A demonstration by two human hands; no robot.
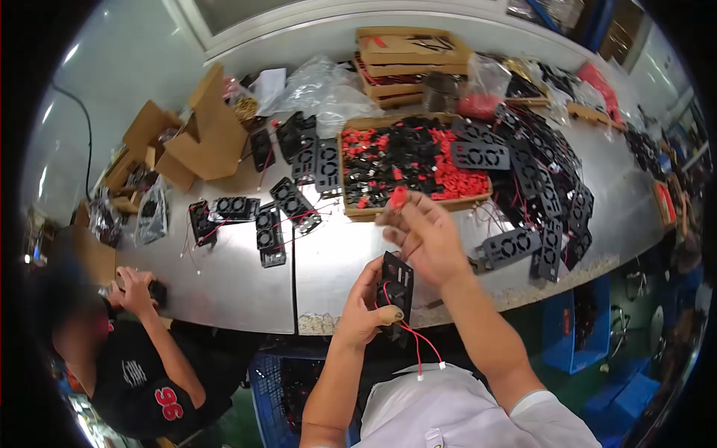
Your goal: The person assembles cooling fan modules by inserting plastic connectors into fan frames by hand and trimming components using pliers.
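Observation:
My left hand [364, 312] is closed around a black fan unit [396, 287], tilted upright near the table's front edge. Two red wires with white connectors hang from it over my lap. Above and to the right, my right hand [427, 237] pinches a small red part [398, 197] between thumb and fingers. That hand is at the front rim of a shallow cardboard tray [366, 212] filled with red and black small parts. One black plate [480, 155] with cut-out rings rests on the tray's right side.
More fan units [269, 231] lie left of the tray, a heap of black plates [549, 187] to the right. Cardboard boxes [209, 134] and plastic bags [317, 86] stand behind. A co-worker [142, 366] sits at left. Blue crates [571, 328] stand below the table.

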